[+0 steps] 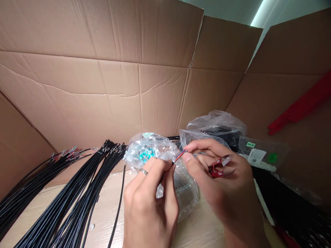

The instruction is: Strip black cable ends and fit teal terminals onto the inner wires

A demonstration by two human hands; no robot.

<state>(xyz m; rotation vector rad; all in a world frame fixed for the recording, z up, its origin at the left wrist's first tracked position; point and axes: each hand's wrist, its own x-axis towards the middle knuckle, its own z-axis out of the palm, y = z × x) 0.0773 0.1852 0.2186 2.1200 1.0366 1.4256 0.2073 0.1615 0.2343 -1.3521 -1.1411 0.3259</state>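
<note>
Striped thin wire (180, 155) | left hand (148, 203) and right hand (219, 179) both pinching it tight at the fingertips | red clips (216, 168) sitting under right fingers | clear plastic bags (213, 125) bunching up right behind the grip | black cable bundles (77, 182) sprawling off left | cardboard wall (103, 96) standing beyond

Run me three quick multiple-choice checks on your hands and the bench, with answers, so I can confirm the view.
1. Where is the ring?
A) left hand
B) right hand
C) tabletop

2. What colour is the small part in the right hand?
A) green
B) red
C) white

3. How do the black cables lie?
A) in loose fanned bundles
B) wound on a spool
C) sealed in a bag

Answers:
1 A: it circles a left-hand finger.
2 B: red shows below the multicoloured wires the hands pinch.
3 A: they spread loosely across the tabletop.
</note>
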